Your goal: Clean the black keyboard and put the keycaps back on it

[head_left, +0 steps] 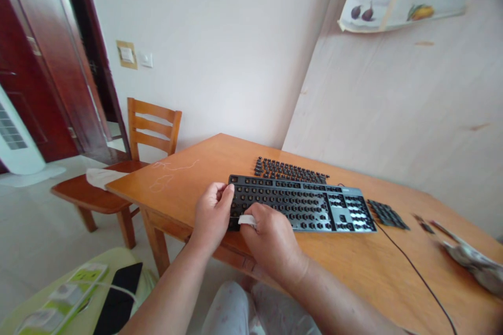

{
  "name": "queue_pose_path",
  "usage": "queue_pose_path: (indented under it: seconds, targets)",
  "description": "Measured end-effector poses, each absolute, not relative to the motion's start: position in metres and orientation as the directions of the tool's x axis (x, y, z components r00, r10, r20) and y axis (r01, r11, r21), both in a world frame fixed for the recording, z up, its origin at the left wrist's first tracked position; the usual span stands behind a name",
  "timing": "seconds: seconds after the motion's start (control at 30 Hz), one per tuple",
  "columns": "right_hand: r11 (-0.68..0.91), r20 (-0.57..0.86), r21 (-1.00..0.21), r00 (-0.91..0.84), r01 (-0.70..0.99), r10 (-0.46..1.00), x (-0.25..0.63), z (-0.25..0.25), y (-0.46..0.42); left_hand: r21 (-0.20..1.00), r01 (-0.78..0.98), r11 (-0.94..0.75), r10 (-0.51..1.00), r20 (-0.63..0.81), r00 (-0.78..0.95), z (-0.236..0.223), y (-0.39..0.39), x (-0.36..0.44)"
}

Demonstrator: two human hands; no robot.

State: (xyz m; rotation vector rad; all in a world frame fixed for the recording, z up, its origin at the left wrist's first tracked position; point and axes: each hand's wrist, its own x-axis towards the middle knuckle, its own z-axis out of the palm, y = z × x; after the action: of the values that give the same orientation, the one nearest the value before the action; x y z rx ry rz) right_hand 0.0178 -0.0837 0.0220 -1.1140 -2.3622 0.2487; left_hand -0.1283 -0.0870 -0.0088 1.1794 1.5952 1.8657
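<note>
A black keyboard (306, 207) with its keycaps off lies near the front edge of the wooden table (204, 167), its bare switches showing. My left hand (214, 212) is closed on the keyboard's left end, the thumb on top. Over the lower left part of the keyboard, my right hand (271, 235) pinches a small white piece (247, 219) that looks like folded tissue. A thin dark line runs left from this piece; whether it is part of a tool I cannot tell. My right fingers hide the switches beneath them.
Removed keycaps (288, 170) stand in rows behind the keyboard, with another block of keycaps (389, 214) to its right. A black cable (416, 272) crosses the table. Blurred items (471, 261) lie far right. A chair (153, 131) and a stool with a power strip (63, 298) stand left.
</note>
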Motion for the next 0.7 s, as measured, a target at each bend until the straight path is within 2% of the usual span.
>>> queue_pose_path:
  seconds: [0.27,0.53,0.7]
  targets:
    - [0.616,0.355,-0.310,-0.512,0.725,0.782,0.038,0.026,-0.078,0.937,0.279,-0.209,0.766,0.334,-0.549,-0.007,-0.089,-0.130]
    - [0.499,0.336,-0.323,-0.396,0.804,0.855,0.084,0.023,-0.063,0.922,0.340,-0.184,0.742,0.357,-0.568,-0.006,-0.090,-0.128]
    - [0.418,0.302,-0.346,-0.322,0.840,0.897,0.114,0.022,-0.053,0.929,0.312,-0.199,0.734,0.352,-0.581,-0.012,-0.087,-0.131]
